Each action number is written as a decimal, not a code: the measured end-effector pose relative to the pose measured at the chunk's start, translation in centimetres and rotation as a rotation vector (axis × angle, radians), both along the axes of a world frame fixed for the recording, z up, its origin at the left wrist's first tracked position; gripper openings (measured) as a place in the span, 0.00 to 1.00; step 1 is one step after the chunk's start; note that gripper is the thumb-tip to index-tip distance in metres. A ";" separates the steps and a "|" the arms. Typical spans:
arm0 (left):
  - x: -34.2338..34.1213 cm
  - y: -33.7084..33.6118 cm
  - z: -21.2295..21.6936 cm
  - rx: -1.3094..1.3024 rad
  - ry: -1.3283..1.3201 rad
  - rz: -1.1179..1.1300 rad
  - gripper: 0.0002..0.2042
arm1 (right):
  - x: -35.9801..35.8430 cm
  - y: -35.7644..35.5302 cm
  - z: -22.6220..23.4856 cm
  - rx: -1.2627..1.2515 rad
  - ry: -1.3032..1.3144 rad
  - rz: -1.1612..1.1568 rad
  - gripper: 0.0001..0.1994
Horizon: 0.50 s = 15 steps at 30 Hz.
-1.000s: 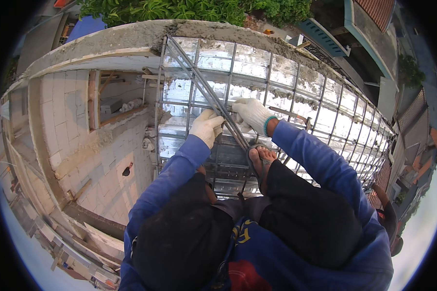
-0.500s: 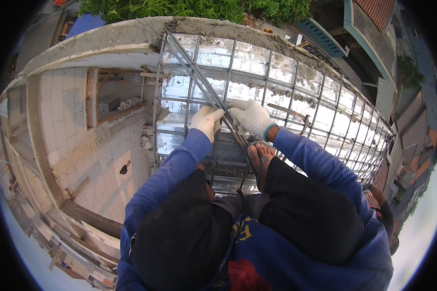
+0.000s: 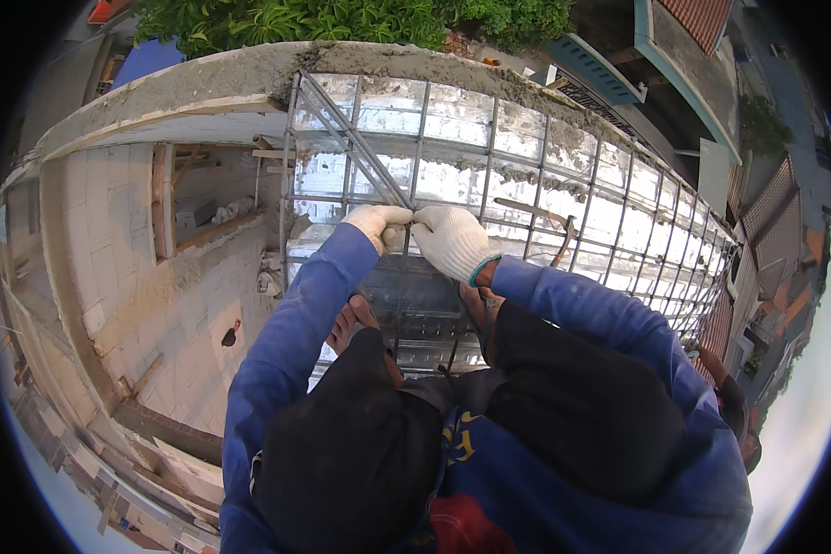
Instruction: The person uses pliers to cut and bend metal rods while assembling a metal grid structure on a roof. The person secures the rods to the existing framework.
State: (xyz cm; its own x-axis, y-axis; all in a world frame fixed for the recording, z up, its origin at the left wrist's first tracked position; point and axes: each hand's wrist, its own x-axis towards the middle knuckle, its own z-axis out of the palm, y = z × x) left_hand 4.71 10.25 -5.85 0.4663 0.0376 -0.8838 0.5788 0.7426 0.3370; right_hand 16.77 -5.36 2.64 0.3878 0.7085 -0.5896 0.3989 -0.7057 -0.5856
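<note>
My left hand (image 3: 377,226), in a white knitted glove, is closed in a pinch at a crossing of the steel bar grid (image 3: 422,138). Fingertip to fingertip with it, my right hand (image 3: 454,242) is also gloved and closed. Whatever lies between the fingers is too small or hidden to make out. Two diagonal steel rods (image 3: 355,143) run from the far left corner of the grid down to my fingertips; their near ends are hidden by my hands. Under the grid lies shiny metal decking (image 3: 457,180).
A thin tool with a curved end (image 3: 563,231) rests on the grid right of my right hand. My feet (image 3: 349,323) are on the decking. At left, the edge drops to a block-walled room (image 3: 175,305). A rough concrete rim (image 3: 222,88) borders the far side.
Both hands have drawn together, the right thumb side now meeting the left fingertips. My view has shifted slightly, my left foot now shows, and the diagonal rods' near part is no longer visible.
</note>
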 end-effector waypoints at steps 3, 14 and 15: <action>0.2 -0.3 0.1 -0.079 -0.013 0.128 0.06 | -0.6 -0.2 0.3 -0.001 -0.017 0.003 0.17; -0.7 0.0 1.6 -0.101 -0.025 0.110 0.03 | 14.6 -3.4 13.3 0.687 -0.461 -0.413 0.17; -0.7 -0.1 1.6 -0.110 -0.025 0.105 0.03 | 17.8 -4.7 13.4 0.753 -0.527 -0.676 0.18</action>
